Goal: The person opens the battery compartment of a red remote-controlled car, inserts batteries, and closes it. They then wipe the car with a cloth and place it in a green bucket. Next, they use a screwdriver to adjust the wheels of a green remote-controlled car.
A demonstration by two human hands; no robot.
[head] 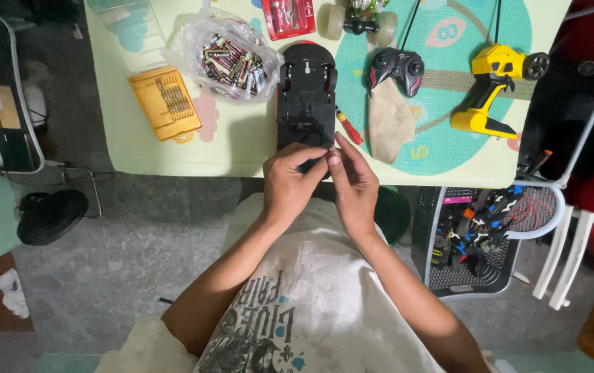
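A black toy car (pixel 306 93) lies upside down on the pale green mat (pixel 241 145), its underside facing up. My left hand (pixel 288 183) grips the near end of the car with the fingers curled over its edge. My right hand (pixel 353 183) pinches at the same near end, thumb and fingertips meeting by the left hand's fingers. What sits between the fingertips is too small to tell. A red-handled screwdriver (pixel 349 128) lies just right of the car, beside my right hand.
A clear bag of batteries (pixel 231 59) and a yellow bit case (pixel 166 103) lie left of the car. A black remote (pixel 397 69), a tan cloth (pixel 388 121) and a yellow pistol-grip remote (pixel 490 90) lie right. A basket of parts (pixel 476 242) stands on the floor.
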